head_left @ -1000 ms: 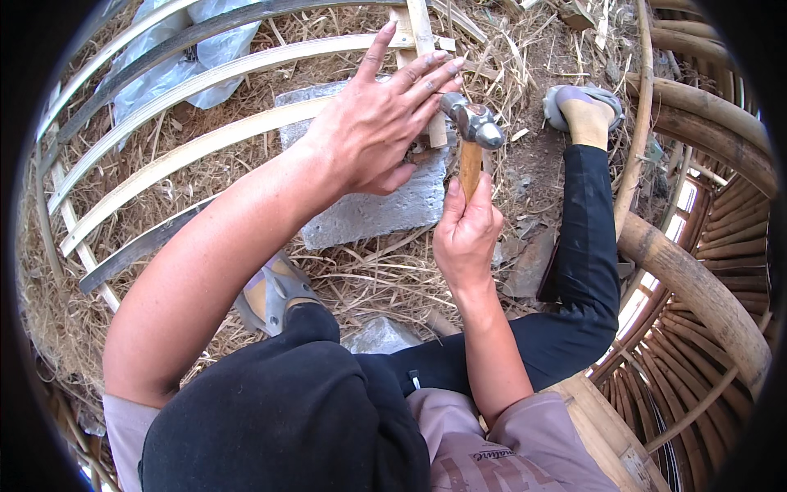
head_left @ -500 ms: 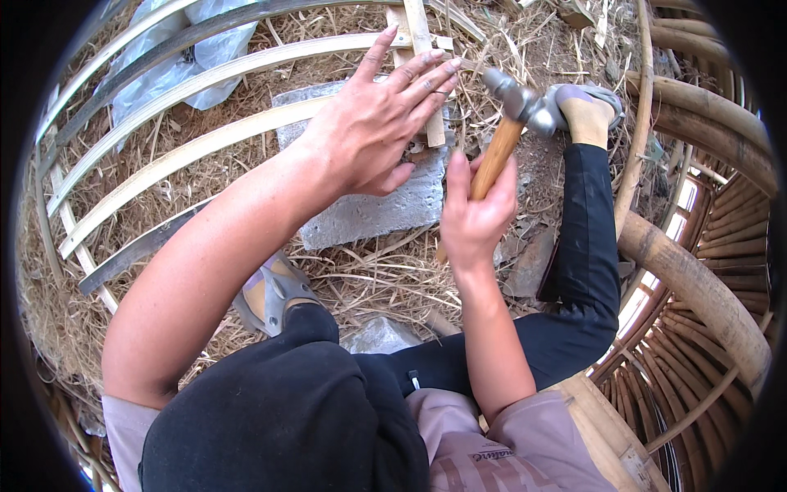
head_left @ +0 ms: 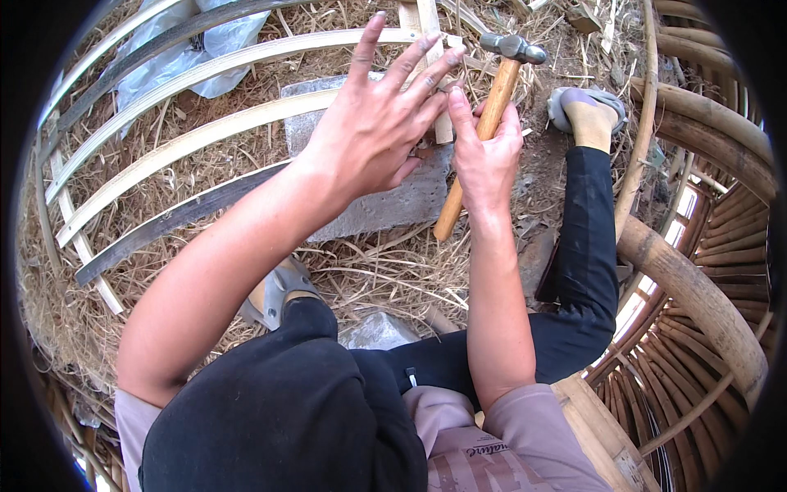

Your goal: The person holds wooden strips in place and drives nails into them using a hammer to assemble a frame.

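1. Holding the hammer [head_left: 498, 97] just off the right edge of the grey block [head_left: 393, 201] — right hand [head_left: 489, 160] clamped round the handle.
2. Left hand [head_left: 373, 127] over the block, fingers spread apart, near a short slat [head_left: 443, 125].

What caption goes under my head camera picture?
Right hand grips a wooden-handled hammer beside an outspread left hand over pale slats and a gray block.

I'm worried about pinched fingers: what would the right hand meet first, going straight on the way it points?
Probably the left hand, just ahead of the right hand's thumb; depth there is unclear.
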A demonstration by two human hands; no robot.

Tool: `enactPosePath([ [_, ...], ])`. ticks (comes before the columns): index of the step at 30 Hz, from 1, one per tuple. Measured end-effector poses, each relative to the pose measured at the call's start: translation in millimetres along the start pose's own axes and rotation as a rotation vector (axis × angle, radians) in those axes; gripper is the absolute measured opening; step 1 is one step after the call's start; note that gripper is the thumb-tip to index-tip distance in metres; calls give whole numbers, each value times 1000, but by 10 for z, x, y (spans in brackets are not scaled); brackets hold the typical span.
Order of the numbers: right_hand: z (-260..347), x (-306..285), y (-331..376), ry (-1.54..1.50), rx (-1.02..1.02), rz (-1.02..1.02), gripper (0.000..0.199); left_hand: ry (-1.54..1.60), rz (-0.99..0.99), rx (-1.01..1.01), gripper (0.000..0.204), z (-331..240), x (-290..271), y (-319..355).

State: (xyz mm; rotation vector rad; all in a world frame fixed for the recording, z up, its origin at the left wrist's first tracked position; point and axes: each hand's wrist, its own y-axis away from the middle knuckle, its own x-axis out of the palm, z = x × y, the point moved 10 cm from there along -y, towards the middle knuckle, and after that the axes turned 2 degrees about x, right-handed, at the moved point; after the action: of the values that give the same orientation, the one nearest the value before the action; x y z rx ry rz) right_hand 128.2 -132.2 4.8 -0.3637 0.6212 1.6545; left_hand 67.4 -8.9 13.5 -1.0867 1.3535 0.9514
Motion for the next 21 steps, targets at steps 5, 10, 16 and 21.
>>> enactPosePath([
  [5,-77,-34,-33,20,6,11,47,207,-43,-19,78,-62,-157,399],
  [10,-99,-17,-36,15,39,26,46,280,-32,-120,66,-44,-84,760],
  [16,-87,-7,-32,22,40,29,46,297,-95,-118,65,41,-164,687],
  [21,-104,-11,-43,44,50,37,46,205,-35,-65,60,-1,-113,587],
])
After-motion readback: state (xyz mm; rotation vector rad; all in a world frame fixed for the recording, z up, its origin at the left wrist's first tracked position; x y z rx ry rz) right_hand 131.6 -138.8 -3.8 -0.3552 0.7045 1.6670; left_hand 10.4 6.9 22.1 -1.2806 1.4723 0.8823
